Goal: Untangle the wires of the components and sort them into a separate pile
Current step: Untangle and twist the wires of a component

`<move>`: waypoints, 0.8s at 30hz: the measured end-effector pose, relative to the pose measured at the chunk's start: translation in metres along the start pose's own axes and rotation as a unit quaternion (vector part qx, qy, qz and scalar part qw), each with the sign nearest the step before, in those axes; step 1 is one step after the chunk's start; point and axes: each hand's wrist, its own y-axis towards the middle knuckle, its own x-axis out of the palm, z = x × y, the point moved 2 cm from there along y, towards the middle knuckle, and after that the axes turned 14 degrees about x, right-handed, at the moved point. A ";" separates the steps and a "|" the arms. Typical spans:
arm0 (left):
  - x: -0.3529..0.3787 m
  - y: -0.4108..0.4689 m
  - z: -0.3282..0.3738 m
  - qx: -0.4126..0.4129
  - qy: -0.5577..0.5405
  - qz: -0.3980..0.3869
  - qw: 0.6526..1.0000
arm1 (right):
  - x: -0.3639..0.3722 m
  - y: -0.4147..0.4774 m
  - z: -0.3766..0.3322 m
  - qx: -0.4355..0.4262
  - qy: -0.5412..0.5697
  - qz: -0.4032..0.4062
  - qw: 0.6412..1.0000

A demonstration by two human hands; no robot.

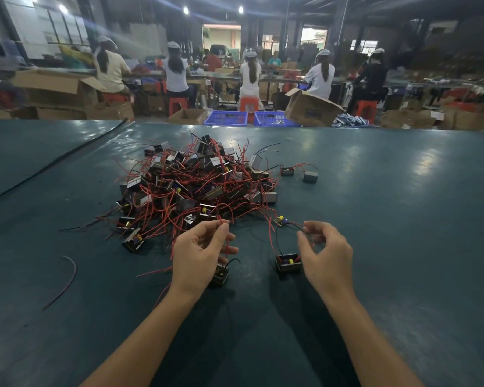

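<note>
The left hand (204,247) pinches a thin red wire (226,243) above a boxy dark component (218,275). The right hand (324,252) pinches a fine black wire (295,226) beside another small square component (288,262). Just beyond, the tangled pile (196,185) sits on the glossy teal worktop (375,219). Farther off are blue mesh baskets (226,118), contents unclear

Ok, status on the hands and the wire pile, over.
Left hand pinches a red wire. Right hand pinches a black wire. Tangled pile just ahead, unsorted. One component lies between the hands.
</note>
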 end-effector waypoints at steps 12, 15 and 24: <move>0.009 0.000 0.002 -0.025 -0.080 -0.046 0.995 | 0.002 0.007 0.006 0.067 0.001 -0.021 0.998; 0.010 0.001 0.003 -0.037 -0.106 -0.047 0.993 | 0.000 0.010 0.009 0.080 0.030 -0.009 0.996; 0.008 -0.001 0.005 0.001 -0.060 -0.056 0.997 | -0.001 0.002 -0.012 0.030 0.162 -0.030 0.986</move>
